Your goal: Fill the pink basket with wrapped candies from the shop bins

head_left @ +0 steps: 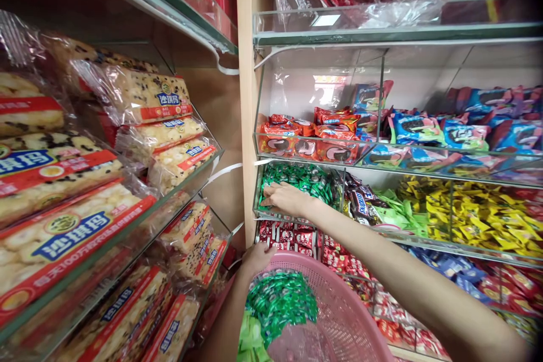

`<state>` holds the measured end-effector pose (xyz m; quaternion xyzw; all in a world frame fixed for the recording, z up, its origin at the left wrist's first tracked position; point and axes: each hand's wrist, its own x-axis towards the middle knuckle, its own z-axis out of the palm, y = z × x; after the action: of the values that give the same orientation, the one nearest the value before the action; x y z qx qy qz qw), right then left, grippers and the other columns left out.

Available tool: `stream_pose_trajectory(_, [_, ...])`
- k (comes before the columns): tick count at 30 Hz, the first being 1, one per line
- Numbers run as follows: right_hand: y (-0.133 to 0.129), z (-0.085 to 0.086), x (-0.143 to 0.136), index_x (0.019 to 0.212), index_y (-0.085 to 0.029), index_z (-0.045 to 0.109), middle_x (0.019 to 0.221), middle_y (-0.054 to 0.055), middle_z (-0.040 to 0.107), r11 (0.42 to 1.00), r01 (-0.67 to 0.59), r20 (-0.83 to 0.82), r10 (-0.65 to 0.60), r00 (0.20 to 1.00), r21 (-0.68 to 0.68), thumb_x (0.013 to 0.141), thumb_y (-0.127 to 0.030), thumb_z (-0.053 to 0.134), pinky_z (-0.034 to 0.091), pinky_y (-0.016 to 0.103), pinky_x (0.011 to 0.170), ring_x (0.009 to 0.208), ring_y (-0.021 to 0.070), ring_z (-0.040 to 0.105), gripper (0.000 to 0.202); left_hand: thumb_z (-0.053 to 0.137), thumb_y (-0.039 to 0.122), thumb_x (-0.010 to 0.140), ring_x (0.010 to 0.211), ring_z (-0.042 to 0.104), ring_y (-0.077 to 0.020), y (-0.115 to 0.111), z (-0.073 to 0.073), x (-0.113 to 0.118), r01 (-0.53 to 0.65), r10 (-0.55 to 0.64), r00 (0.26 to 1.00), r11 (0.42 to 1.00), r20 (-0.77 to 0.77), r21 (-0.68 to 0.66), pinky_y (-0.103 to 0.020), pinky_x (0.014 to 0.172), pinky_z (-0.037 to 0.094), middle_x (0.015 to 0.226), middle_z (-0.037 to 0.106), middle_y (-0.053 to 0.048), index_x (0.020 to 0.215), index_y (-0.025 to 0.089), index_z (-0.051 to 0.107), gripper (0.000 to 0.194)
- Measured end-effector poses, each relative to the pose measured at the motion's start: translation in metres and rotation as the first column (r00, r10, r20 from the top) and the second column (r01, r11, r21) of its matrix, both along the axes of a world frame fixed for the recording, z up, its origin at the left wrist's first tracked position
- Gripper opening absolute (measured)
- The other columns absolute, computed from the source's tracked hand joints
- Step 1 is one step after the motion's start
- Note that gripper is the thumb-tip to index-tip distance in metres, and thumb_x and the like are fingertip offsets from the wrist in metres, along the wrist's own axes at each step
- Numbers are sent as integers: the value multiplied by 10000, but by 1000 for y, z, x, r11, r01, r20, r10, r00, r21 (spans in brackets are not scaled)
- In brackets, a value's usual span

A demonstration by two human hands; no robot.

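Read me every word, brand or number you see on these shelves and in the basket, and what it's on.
"沙琪玛": wrapped pastry bars, at left.
"每天100万…": red band on the front bar; remainder unclear.
"SNICKERS": dark brown wrapper, at right.
Too small or blurred: print on green candies and yellow candies.

Candies (291, 297) in basket (343, 300), basket before shelves (382, 35).

A round, pink plastic basket (345, 305) with perforated walls stands open-topped at the near middle, its far rim just below the candy shelves. Against its left side lie a heap of shiny green wrapped candies (288, 300) and, nearer, some pale green packets (251, 339). Matching green candies (318, 181) lie loosely piled in the shelf compartment beyond, at its left end.
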<state>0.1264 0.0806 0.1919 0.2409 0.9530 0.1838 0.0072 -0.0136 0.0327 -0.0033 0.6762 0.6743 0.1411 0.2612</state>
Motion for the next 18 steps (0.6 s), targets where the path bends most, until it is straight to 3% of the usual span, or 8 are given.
stream_pose_trajectory(6, [0,2,-3,900,-217,671,958,50,623,998,-47,44,45,998,47,818,-216,613,352,297,740,963,215,490,100,406,543,799,548,416,-120,-1,2,0,-3,3,1000,1000,3,2,-238,509,219,555,471,12,594,193,464,409])
stream_pose_trajectory(12, [-4,1,-4,1026,-253,656,922,43,637,997,-52,71,48,996,65,876,-166,510,346,299,724,934,202,507,226,395,552,811,532,396,-102,-3,5,1,10,-10,1000,1000,2,20,-220,509,216,541,451,26,596,181,482,438])
stream_pose_trajectory(18, [-8,8,-3,938,-249,686,981,41,620,996,-60,166,49,985,62,879,-185,512,347,303,757,984,204,503,195,419,566,808,564,431,-104,-1,2,1,-6,6,1000,1000,19,3,-206,529,247,563,490,26,637,171,552,450])
